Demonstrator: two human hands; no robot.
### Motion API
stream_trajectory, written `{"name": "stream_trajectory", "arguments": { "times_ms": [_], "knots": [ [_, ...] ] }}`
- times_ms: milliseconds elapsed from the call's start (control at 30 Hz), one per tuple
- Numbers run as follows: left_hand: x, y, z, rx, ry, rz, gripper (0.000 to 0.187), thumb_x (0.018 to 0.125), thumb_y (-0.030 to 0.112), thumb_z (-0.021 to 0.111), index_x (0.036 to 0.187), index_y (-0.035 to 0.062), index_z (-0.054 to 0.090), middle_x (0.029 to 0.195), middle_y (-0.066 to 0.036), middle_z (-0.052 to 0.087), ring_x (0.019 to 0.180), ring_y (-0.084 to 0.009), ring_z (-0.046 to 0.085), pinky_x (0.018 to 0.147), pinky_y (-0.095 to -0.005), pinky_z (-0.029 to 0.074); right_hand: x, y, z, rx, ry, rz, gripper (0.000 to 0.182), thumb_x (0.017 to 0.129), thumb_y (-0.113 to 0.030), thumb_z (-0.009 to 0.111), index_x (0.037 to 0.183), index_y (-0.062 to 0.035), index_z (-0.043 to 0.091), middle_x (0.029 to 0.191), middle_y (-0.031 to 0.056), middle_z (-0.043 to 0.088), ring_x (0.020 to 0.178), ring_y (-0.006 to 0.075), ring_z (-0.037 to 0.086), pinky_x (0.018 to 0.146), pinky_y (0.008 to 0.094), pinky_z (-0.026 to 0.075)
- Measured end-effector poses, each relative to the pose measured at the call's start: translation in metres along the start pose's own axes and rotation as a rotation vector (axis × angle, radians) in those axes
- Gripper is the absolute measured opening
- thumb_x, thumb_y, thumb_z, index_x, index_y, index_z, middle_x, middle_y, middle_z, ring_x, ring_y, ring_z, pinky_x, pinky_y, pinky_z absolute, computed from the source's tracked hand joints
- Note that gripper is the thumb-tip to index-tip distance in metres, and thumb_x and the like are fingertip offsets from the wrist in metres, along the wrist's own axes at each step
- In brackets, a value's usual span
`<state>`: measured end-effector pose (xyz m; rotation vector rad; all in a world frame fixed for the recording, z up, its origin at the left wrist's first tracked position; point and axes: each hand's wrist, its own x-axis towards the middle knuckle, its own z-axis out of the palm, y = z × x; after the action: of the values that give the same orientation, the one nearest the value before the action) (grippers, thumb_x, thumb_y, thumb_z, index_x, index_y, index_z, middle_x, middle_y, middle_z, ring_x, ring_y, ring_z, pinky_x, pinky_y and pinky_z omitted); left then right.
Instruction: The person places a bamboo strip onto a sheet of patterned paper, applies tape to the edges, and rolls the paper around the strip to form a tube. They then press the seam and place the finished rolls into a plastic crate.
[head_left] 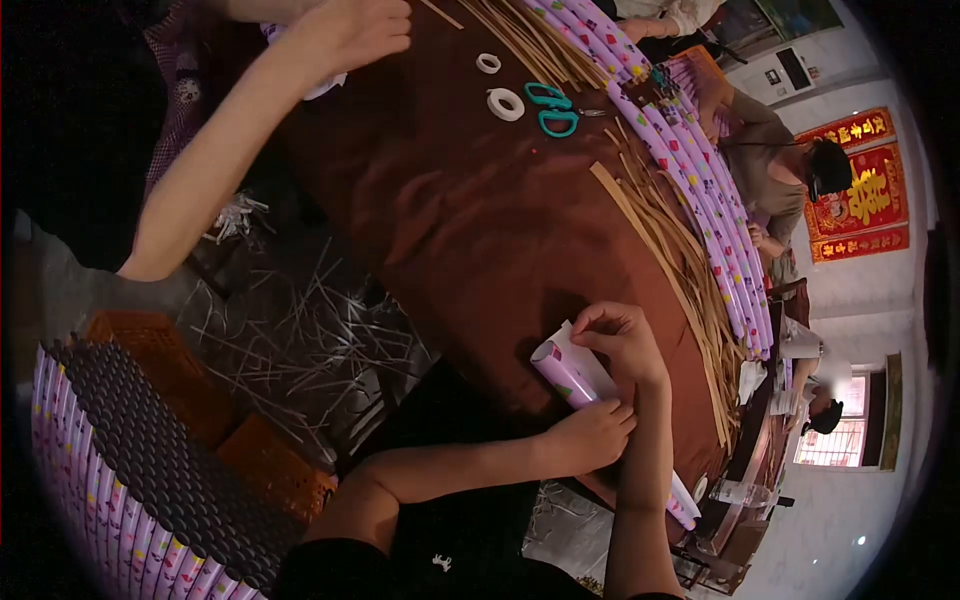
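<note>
So, head view: left hand [588, 438] curled round the lower end of a glossy light-purple sheet with a coloured print and white back [560, 376], part-rolled into a tube. Right hand [618, 335] is just above — thumb and index narrow, at the white loose edge; can't tell if they actually grip it. Sheet is over the near part of a table under wrinkled dark-brown cloth [480, 240].

Just beside the right forearm: a second purple printed roll [683, 503], near a white ring-shaped tape roll [700, 488]. Far side of the cloth: long bundle of flat tan strips [665, 265], then long purple printed tubes [690, 190] lying alongside. Toward the top: teal-handled scissors [555, 108], with two white tape rings [505, 104] next to them.

Upper left, a co-worker's bare forearm [235, 130] reaches over the cloth; their fingers are bent, contents can't be told. Across the table: person in a black cap [780, 170] by the purple tubes. Lower left: stacked dark-ended purple tubes [150, 470], orange plastic crates [270, 465] — pale thin scraps [300, 340] scattered on the floor.
</note>
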<state>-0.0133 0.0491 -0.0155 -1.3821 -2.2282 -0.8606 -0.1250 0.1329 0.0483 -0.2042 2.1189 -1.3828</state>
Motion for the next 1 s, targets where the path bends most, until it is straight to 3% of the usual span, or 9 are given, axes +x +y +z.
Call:
{"name": "stream_trajectory", "arguments": {
  "times_ms": [333,400,433,500,567,633,900,933,1000],
  "knots": [
    [0.009,0.009,-0.006,-0.114,-0.008,-0.213,0.019,0.081,0.022,0.060,0.081,0.0044,0.066,0.083,-0.010,0.062,0.086,-0.0246,0.059,0.084,-0.0318,0.043,0.001,-0.003,0.001,-0.009,0.035,0.036,0.015,0.080,0.012,0.068,0.089,0.0001,0.070,0.088,0.0034,0.068,0.084,0.0101,0.062,0.078,0.0243,0.051],
    [0.004,0.006,-0.008,-0.051,0.297,-0.196,0.016,0.083,0.019,0.061,0.089,0.0054,0.067,0.091,-0.009,0.063,0.095,-0.0258,0.059,0.086,-0.0351,0.043,0.002,-0.002,0.000,0.017,0.029,0.027,0.015,0.080,0.012,0.068,0.089,0.0001,0.070,0.088,0.0037,0.068,0.084,0.0101,0.062,0.079,0.0244,0.051],
    [0.000,0.005,-0.013,-0.050,0.291,-0.191,0.016,0.083,0.019,0.061,0.089,0.0054,0.067,0.091,-0.009,0.063,0.095,-0.0258,0.059,0.086,-0.0351,0.043,0.002,-0.002,-0.001,0.026,0.018,0.033,0.015,0.080,0.011,0.068,0.090,0.0000,0.069,0.088,0.0038,0.068,0.085,0.0103,0.063,0.079,0.0248,0.052],
    [-0.009,-0.001,-0.034,-0.102,0.604,-0.464,0.025,0.082,0.018,0.065,0.105,0.0067,0.065,0.100,-0.007,0.062,0.105,-0.0272,0.055,0.094,-0.0427,0.039,-0.001,-0.002,-0.001,0.048,0.024,0.029,0.015,0.081,0.011,0.068,0.091,-0.0001,0.069,0.088,0.0039,0.068,0.085,0.0105,0.063,0.079,0.0251,0.052],
    [-0.016,-0.021,-0.059,0.073,0.532,-0.758,0.044,0.080,0.018,0.070,0.121,0.0079,0.058,0.105,-0.006,0.061,0.112,-0.0279,0.050,0.100,-0.0492,0.032,-0.004,-0.005,0.003,0.173,0.019,0.120,0.013,0.082,0.008,0.067,0.092,0.0001,0.069,0.088,0.0038,0.068,0.086,0.0109,0.063,0.079,0.0261,0.052],
    [-0.021,-0.046,-0.064,0.075,0.496,-0.847,0.052,0.082,0.014,0.069,0.129,0.0070,0.050,0.105,-0.007,0.062,0.114,-0.0288,0.049,0.104,-0.0520,0.026,-0.005,-0.011,0.007,0.110,0.059,0.070,0.010,0.083,0.006,0.067,0.092,0.0005,0.068,0.089,0.0039,0.068,0.087,0.0111,0.063,0.080,0.0265,0.052],
    [-0.022,-0.064,-0.076,-0.141,0.353,-0.868,0.058,0.079,0.006,0.069,0.132,0.0121,0.047,0.084,0.000,0.065,0.099,-0.0182,0.057,0.094,-0.0433,0.034,-0.011,-0.004,0.003,-0.022,-0.027,-0.132,0.009,0.083,0.002,0.069,0.091,-0.0023,0.068,0.088,0.0035,0.068,0.084,0.0114,0.062,0.079,0.0282,0.050],
    [-0.023,-0.068,-0.075,-0.200,0.343,-0.905,0.058,0.079,0.006,0.069,0.132,0.0123,0.047,0.082,0.001,0.065,0.097,-0.0183,0.058,0.094,-0.0426,0.034,-0.009,-0.002,0.003,-0.075,-0.020,-0.172,0.009,0.082,0.001,0.070,0.091,-0.0030,0.068,0.088,0.0044,0.067,0.083,0.0120,0.062,0.078,0.0290,0.050],
    [-0.022,-0.072,-0.081,-0.275,0.315,-0.966,0.063,0.079,0.007,0.070,0.135,0.0130,0.042,0.083,0.000,0.068,0.093,-0.0193,0.061,0.095,-0.0400,0.034,-0.008,-0.001,0.006,-0.372,0.102,-0.565,0.012,0.077,-0.004,0.074,0.088,-0.0040,0.069,0.085,0.0084,0.062,0.083,0.0210,0.061,0.075,0.0330,0.050]
  ]
}}
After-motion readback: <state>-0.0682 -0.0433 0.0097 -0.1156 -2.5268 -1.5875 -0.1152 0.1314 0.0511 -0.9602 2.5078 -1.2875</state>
